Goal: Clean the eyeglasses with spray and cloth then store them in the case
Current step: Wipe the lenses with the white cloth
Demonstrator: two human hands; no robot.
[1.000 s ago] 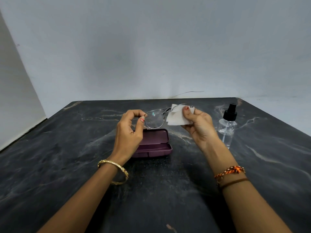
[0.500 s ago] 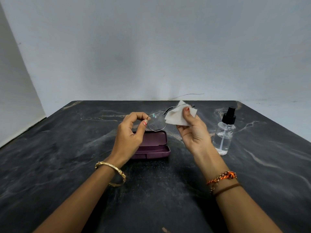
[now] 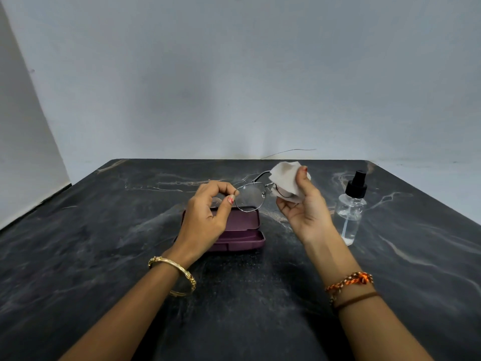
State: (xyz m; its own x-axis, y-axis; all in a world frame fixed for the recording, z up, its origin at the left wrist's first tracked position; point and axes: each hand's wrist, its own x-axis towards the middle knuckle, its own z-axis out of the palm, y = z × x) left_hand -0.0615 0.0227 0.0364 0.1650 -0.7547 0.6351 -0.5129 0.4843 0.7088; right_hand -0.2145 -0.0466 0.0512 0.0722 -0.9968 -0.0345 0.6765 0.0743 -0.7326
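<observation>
Thin metal-rimmed eyeglasses (image 3: 250, 198) hang above the table. My left hand (image 3: 208, 214) pinches the rim of their left lens between thumb and forefinger. My right hand (image 3: 303, 207) holds a white cloth (image 3: 286, 182) folded around the right lens, thumb on top. Below the glasses, a maroon case (image 3: 242, 230) lies open on the dark marble table (image 3: 104, 243), partly hidden by my left hand. A clear spray bottle (image 3: 350, 212) with a black nozzle stands upright to the right of my right hand.
A pale wall rises behind the table's far edge, and another wall closes in on the left. A thin wire (image 3: 289, 151) runs along the back edge.
My right hand has shifted the cloth over the right lens, with the thumb now on top. The glasses have tilted slightly. My left hand keeps its pinch.
</observation>
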